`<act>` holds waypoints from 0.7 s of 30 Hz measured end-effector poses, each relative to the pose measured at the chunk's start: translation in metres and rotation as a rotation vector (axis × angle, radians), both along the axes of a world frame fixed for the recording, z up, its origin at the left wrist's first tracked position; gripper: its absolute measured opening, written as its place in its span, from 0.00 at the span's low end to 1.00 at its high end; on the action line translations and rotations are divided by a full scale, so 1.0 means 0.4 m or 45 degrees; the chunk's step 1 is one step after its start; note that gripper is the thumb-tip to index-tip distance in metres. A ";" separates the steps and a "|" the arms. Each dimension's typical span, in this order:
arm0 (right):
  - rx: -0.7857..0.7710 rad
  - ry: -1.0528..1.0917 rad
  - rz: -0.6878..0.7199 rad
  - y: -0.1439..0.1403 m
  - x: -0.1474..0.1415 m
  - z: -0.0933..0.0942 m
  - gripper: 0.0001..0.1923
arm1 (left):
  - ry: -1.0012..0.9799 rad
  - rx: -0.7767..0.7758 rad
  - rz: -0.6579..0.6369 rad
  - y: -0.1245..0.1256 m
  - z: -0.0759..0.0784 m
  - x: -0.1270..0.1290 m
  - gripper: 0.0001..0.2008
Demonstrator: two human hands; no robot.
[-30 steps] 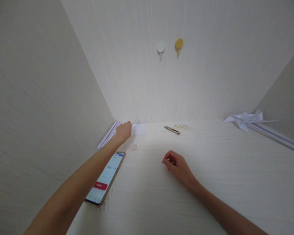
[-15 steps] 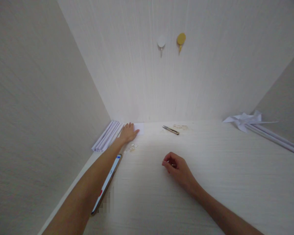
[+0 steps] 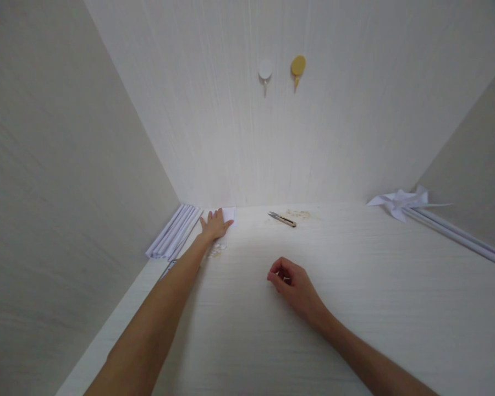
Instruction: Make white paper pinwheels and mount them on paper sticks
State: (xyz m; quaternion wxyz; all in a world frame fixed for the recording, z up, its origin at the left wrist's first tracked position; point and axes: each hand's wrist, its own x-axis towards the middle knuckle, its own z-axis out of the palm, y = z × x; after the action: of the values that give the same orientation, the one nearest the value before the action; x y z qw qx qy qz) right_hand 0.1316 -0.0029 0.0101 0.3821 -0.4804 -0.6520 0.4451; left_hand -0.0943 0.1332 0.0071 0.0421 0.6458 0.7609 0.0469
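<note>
White paper sheet on pale tabletop

A pale, whitewashed wood-grain tabletop fills the space between three light walls. At its far left lie a bundle of white rolled paper sticks along the left wall, a small white paper square and a few tiny pale scraps just nearer. Small metal thread snips lie far centre, and a white folded paper pinwheel on long white sticks lies far right.

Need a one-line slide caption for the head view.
Left hand lies flat on a white paper sheet by the back wall; right hand rests curled mid-table, snips beyond.
</note>
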 end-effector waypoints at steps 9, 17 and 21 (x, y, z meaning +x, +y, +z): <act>0.035 -0.021 0.013 0.000 0.001 -0.009 0.03 | 0.036 0.248 0.024 -0.028 0.018 0.020 0.29; 0.040 0.010 0.019 0.005 0.000 -0.011 0.03 | -0.026 0.522 0.058 -0.033 0.055 0.024 0.16; 0.007 0.094 0.002 0.005 0.002 -0.015 0.03 | -0.493 0.787 0.153 -0.054 0.114 0.061 0.15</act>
State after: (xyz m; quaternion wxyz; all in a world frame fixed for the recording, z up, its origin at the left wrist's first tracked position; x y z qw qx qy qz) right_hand 0.1322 -0.0008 0.0039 0.4070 -0.4620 -0.6391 0.4610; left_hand -0.0700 0.1116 0.0526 -0.0146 0.5615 0.7253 0.3980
